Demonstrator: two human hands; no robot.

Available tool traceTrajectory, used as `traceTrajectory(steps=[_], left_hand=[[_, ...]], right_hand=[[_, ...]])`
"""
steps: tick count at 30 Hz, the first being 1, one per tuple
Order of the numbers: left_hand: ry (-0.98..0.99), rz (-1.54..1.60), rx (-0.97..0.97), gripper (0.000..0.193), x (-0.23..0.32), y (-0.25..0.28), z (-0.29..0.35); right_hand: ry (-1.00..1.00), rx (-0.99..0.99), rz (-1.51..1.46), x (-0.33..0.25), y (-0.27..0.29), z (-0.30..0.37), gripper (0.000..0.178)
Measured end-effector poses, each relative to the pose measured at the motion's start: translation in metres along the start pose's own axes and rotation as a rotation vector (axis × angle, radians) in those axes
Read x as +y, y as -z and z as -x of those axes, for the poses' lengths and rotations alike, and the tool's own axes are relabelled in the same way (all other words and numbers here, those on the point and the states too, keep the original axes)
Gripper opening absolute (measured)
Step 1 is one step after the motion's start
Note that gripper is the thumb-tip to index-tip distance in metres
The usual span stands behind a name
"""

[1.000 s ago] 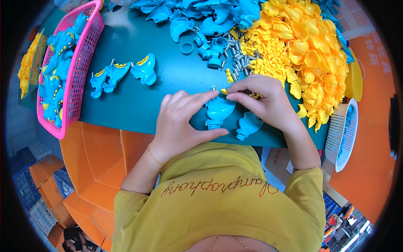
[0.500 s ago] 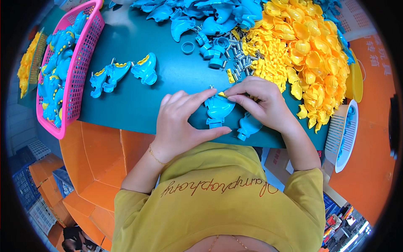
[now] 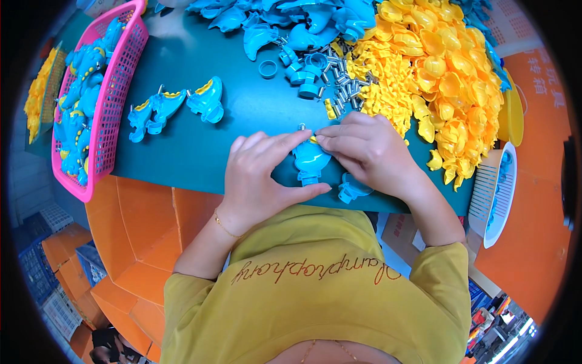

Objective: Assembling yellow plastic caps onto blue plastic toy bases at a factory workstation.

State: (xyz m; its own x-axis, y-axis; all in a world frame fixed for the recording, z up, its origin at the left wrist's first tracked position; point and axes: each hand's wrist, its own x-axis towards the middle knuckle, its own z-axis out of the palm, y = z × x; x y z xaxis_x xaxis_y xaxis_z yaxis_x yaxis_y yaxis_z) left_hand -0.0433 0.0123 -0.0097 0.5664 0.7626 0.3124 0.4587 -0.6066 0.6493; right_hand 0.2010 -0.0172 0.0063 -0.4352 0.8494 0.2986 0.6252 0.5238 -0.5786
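Note:
A blue plastic toy half-shell (image 3: 311, 160) lies on the green table (image 3: 254, 121) in front of me, its round collar toward me. My left hand (image 3: 257, 173) steadies it, fingertips at its far edge and thumb by the collar. With closed fingertips, my right hand (image 3: 376, 151) presses a small yellow plastic piece (image 3: 313, 139) at the shell's far rim; most of that piece is hidden. A silver metal pin (image 3: 302, 126) stands out at that same edge. Partly under my right hand lies another blue half-shell (image 3: 353, 189).
At left, several blue shells with yellow trim (image 3: 206, 102) lie beside a pink basket (image 3: 114, 103) of blue-and-yellow parts. Beyond my hands are heaped blue shells (image 3: 315, 21), metal pins (image 3: 342, 85) and yellow pieces (image 3: 448, 73). A white basket (image 3: 485, 191) hangs by the right edge.
My right hand has shifted slightly left and its fingers have closed further over the yellow piece at the shell's rim. The left hand keeps its place around the shell.

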Motion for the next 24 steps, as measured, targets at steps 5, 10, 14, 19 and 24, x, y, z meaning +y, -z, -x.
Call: traceTrajectory(steps=[5,10,14,19,24], left_hand=[[-0.011,-0.034,-0.011,0.079,0.000,0.002,0.001],[-0.037,-0.058,-0.015,0.076,0.003,0.006,0.002],[0.082,-0.103,0.009,0.074,-0.006,0.033,0.015],[0.159,-0.319,0.123,0.074,-0.036,0.071,0.044],[0.238,-0.369,0.219,0.075,-0.062,0.071,0.037]], right_hand=[[-0.074,-0.198,0.270,-0.026,0.010,0.004,0.042],[-0.108,-0.215,0.174,-0.012,0.014,0.004,0.043],[-0.032,0.144,-0.055,0.005,0.030,0.007,0.027],[-0.359,-0.231,-0.034,-0.025,0.070,0.026,0.019],[-0.301,-0.183,0.006,-0.031,0.020,0.033,0.030]])
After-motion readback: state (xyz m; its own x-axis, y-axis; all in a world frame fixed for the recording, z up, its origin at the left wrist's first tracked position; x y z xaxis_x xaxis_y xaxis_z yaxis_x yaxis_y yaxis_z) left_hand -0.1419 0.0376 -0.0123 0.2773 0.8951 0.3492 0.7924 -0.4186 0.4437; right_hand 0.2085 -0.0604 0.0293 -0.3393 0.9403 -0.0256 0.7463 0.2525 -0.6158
